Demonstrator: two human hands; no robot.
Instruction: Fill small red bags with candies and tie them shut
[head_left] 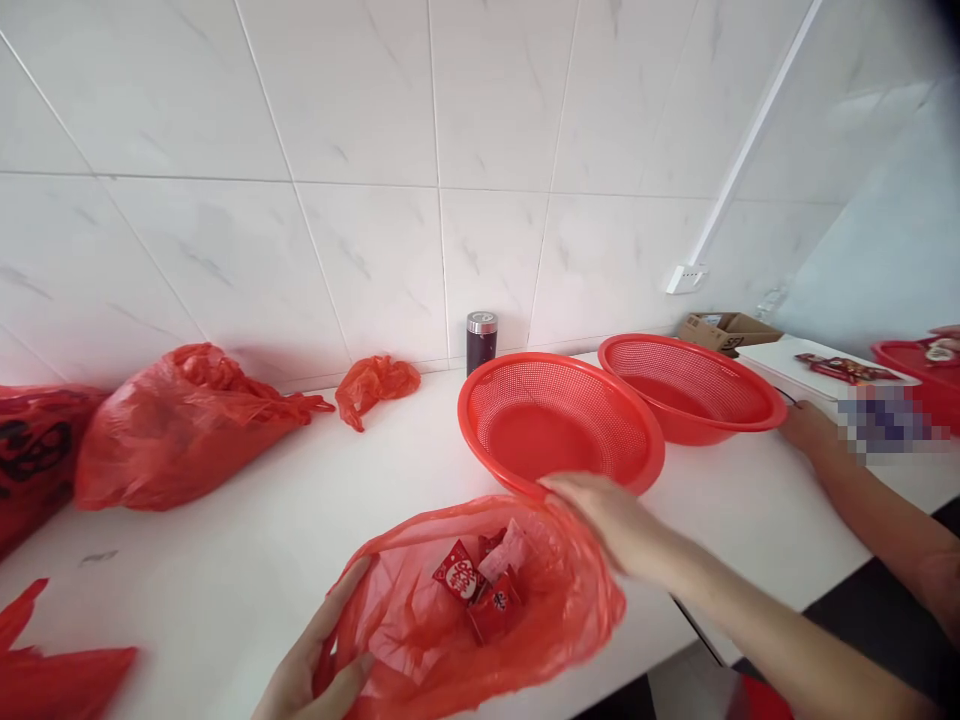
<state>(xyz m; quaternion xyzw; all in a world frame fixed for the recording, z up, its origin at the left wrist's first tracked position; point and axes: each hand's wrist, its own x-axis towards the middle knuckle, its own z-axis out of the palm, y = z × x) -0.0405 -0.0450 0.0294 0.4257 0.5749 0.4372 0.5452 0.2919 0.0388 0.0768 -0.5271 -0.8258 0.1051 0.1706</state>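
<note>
A red plastic bag [405,635] is spread wide at the table's front edge, its mouth facing me. Inside lie several small wrapped packets [459,573], red and pink. My left hand [326,645] grips the bag's left edge, thumb inside the rim. At the opposite side, my right hand [611,525] is closed on the bag's upper right edge; its fingertips lie against the near rim of a red perforated basket [540,440], and part of its grip is hidden. The basket's inside shows nothing in it.
A second red basket [682,395] stands right of the first; another person's hand [806,425] is at its side. Filled red bags [180,430], a crumpled bag [375,385], a dark tumbler [481,345] and a cardboard box [727,330] line the wall.
</note>
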